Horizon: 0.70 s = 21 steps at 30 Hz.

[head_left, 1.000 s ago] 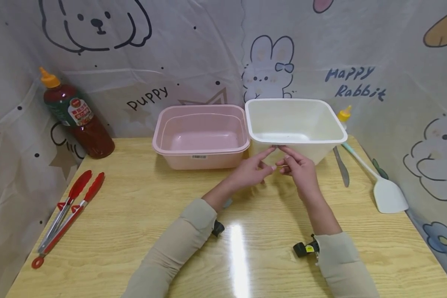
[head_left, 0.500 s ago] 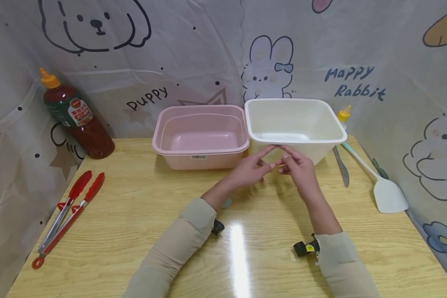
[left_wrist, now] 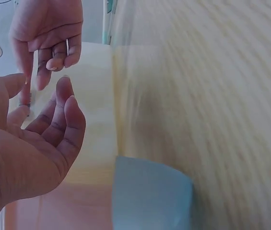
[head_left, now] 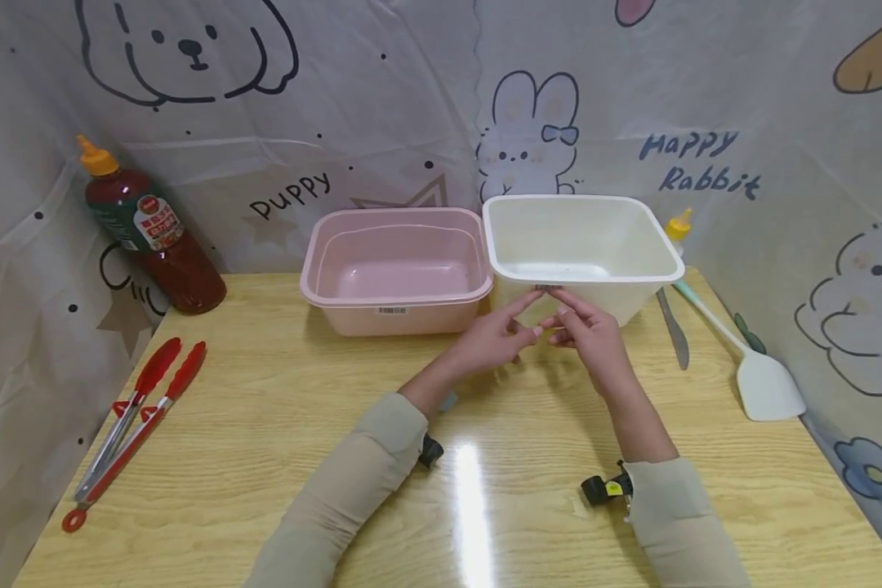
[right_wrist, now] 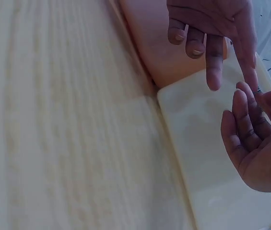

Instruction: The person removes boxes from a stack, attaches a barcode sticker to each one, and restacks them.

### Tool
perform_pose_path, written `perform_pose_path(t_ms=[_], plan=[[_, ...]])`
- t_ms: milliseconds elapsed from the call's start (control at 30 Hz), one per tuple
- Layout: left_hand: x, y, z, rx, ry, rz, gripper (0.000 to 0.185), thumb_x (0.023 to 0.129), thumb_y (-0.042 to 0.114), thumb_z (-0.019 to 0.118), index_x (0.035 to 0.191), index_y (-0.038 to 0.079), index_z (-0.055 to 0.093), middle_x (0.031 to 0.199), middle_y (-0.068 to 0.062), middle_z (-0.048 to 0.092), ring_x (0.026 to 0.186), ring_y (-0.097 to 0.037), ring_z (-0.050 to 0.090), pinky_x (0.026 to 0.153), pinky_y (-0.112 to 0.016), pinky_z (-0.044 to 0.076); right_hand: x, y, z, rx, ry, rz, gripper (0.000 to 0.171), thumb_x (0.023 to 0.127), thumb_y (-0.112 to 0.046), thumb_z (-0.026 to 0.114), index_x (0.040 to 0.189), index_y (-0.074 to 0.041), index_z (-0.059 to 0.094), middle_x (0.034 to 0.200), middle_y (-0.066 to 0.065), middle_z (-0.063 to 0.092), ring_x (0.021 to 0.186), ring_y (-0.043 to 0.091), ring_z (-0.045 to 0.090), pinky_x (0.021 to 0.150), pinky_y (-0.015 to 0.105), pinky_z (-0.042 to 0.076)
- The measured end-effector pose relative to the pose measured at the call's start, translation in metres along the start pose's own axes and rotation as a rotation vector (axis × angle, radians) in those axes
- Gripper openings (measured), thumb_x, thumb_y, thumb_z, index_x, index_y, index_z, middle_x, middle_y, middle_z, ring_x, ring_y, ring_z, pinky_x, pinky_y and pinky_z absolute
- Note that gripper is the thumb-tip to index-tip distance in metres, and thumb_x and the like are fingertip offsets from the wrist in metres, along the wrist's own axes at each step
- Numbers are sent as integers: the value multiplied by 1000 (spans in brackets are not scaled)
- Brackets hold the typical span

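Note:
A white plastic basin (head_left: 584, 233) stands upright at the back of the table. Just under the middle of its front rim, the extended index fingers of my left hand (head_left: 488, 339) and right hand (head_left: 595, 335) meet at a small dark-marked label (head_left: 547, 287). Their thumb tips come close together below it. In the left wrist view, the remaining fingers of the left hand (left_wrist: 41, 143) are loosely bent around nothing. The right wrist view shows the right hand (right_wrist: 265, 153) likewise, its fingers relaxed beside the basin's smooth wall (right_wrist: 207, 163). Neither hand grips anything.
A pink basin (head_left: 397, 318) adjoins the white one. Red-tipped tongs (head_left: 135, 425) and a sauce bottle (head_left: 154, 229) are at left. At right are a knife (head_left: 674, 331), a white spatula (head_left: 768, 388) and a yellow-capped bottle (head_left: 679, 226). A pale blue piece (left_wrist: 152, 196) lies by the left wrist.

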State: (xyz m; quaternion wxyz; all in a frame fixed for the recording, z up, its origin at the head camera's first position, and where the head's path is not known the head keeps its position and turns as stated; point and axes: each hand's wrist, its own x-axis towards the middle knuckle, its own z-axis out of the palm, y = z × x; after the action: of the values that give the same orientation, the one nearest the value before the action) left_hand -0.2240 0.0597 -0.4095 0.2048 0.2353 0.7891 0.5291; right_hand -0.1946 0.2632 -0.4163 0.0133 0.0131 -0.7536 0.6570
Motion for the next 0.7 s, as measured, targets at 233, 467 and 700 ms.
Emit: perform_pose_path(t_ms=[233,467,700], plan=[[-1,-3,-7,-9,26,17,61,104,31,57,153,55,30,120,-19,71,88,-43,71,79,-56,59,0,-4,-9,-34,57,-15,41,107,-25,51,143,-6,57,83,-12,74,73,11,72,74,21,60],[0,-6,-4,19,-11,-4,63,103,37,59,154,55,27,119,-14,71,89,-37,74,74,-53,60,2,-3,-2,-100,-49,11,42,107,-22,50,148,-11,53,86,-12,74,79,10,73,78,24,60],[-2,5,-9,53,7,14,61,104,36,57,154,54,28,119,-15,72,90,-40,72,75,-52,60,1,-6,-9,-140,-15,-36,44,107,-29,51,148,-12,53,87,-13,73,77,7,73,77,22,60]])
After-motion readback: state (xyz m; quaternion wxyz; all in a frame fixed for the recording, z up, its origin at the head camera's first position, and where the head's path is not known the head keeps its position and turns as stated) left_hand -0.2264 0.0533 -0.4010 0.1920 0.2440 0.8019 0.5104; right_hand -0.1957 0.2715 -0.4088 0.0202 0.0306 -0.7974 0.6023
